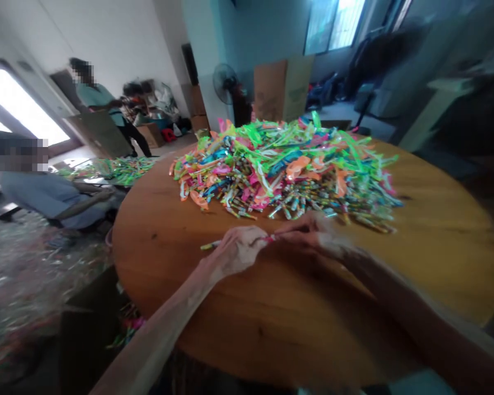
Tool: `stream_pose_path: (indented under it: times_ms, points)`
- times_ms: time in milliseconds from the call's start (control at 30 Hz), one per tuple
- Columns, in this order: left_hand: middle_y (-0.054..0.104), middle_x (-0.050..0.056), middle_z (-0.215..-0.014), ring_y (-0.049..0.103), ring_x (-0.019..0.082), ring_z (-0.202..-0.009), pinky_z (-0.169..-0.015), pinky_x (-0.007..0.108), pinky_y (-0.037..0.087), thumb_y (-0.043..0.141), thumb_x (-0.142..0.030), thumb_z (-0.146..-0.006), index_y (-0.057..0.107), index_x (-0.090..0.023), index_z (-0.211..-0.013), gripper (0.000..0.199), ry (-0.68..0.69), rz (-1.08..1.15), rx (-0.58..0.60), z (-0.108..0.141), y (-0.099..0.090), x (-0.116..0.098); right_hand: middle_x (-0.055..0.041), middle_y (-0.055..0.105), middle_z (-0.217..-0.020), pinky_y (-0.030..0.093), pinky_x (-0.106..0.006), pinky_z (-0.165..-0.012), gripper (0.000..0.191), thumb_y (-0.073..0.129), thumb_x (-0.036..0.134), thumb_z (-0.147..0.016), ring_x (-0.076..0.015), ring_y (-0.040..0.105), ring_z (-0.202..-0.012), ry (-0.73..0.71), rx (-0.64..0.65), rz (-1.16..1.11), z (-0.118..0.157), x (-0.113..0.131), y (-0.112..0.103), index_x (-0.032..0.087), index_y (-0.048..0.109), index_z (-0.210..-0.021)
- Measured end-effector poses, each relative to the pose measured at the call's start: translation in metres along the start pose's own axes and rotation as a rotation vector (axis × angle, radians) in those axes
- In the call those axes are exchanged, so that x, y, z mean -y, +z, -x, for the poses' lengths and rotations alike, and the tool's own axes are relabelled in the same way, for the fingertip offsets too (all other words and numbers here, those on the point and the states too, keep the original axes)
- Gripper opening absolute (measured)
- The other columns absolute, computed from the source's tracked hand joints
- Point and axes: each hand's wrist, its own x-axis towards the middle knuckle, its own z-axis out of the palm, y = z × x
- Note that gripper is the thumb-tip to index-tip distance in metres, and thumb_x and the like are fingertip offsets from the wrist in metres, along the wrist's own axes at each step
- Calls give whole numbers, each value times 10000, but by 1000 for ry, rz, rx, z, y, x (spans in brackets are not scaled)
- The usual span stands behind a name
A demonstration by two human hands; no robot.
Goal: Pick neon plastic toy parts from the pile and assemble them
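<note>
My left hand (pixel 242 246) is closed around a thin stick-like piece (pixel 209 246), whose yellowish end sticks out to the left. Between the two hands shows a small pink bit (pixel 268 238); whether it belongs to the same piece I cannot tell. My right hand (pixel 310 235), blurred, has its fingers pinched together close to the pink bit. What those fingers hold is too small and smeared to name. Just beyond both hands rises a heap of small plastic pieces (pixel 288 164) in green, orange, pink and blue, many with printed tube-like ends.
The heap lies on a round wooden table (pixel 247 323). Below its left edge stands a cardboard box (pixel 88 329) with colourful pieces inside. One person (pixel 53 197) sits at the left, another (pixel 102 101) stands behind. Farther back are a fan (pixel 225 83) and a large carton (pixel 270 89).
</note>
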Motion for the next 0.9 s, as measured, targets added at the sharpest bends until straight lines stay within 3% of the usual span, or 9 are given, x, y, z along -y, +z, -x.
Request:
stream_pose_path:
  times_ms: [100, 167, 267, 333, 433, 533, 600, 767, 900]
  points:
    - [612, 6, -600, 571, 118, -546, -521, 228, 405, 610, -238, -910, 653, -177, -662, 259, -57, 33, 69, -6, -6, -1, -27, 544, -551, 177, -283, -466, 360, 726, 469, -792, -89, 332, -479, -8, -4, -125, -2, 14, -10, 116, 791, -821]
    - [593, 12, -541, 554, 117, -467, -465, 222, 386, 600, -290, -910, 625, -165, -614, 322, -184, 194, 111, -14, -7, -1, -49, 590, -614, 226, -260, -460, 486, 690, 599, -798, -94, 388, -491, -49, -99, -250, -4, 24, -10, 117, 744, -773]
    - [638, 42, -583, 586, 134, -455, -450, 231, 436, 665, -409, -875, 663, -140, -711, 315, -354, 593, -58, -28, -12, -8, -86, 646, -753, 369, -266, -516, 611, 543, 718, -854, -130, 512, -579, -131, -251, -346, -3, 33, 4, 127, 689, -803]
    - [659, 42, -632, 601, 131, -481, -467, 232, 467, 743, -432, -821, 681, -130, -802, 308, -350, 808, -252, -38, -16, -20, -52, 615, -722, 382, -270, -546, 507, 584, 639, -870, -132, 505, -601, -167, -206, -159, 4, 35, 24, 144, 660, -787]
    - [657, 20, -655, 614, 124, -522, -493, 228, 495, 810, -405, -774, 674, -134, -854, 314, -331, 996, -417, -48, -18, -40, -1, 533, -635, 302, -271, -517, 341, 636, 468, -884, -118, 408, -569, -194, -107, 168, 17, 33, 60, 182, 575, -708]
    - [648, 2, -653, 614, 119, -536, -494, 227, 500, 816, -382, -780, 653, -141, -844, 298, -337, 1065, -499, -52, -16, -56, 4, 482, -587, 253, -292, -508, 315, 584, 358, -921, -123, 347, -558, -161, -228, 322, 22, 30, 83, 204, 475, -669]
    - [644, -7, -646, 610, 114, -529, -487, 223, 492, 802, -388, -799, 637, -149, -843, 294, -341, 1069, -535, -51, -13, -62, 8, 464, -579, 233, -302, -512, 280, 534, 290, -933, -125, 318, -553, -179, -303, 365, 21, 28, 87, 210, 448, -679]
    - [594, -32, -574, 536, 101, -426, -397, 210, 395, 758, -496, -830, 602, -164, -840, 367, -375, 1068, -546, -46, -3, -64, 25, 450, -606, 227, -316, -541, 163, 549, 192, -846, -119, 284, -550, -257, -285, 436, 18, 21, 81, 209, 454, -714]
    - [507, -69, -526, 399, 47, -345, -350, 186, 289, 746, -502, -848, 574, -164, -783, 385, -404, 1161, -512, -44, 8, -76, 32, 399, -587, 212, -298, -544, 211, 572, 158, -777, -109, 277, -571, -107, -326, 386, 16, 13, 79, 196, 418, -637]
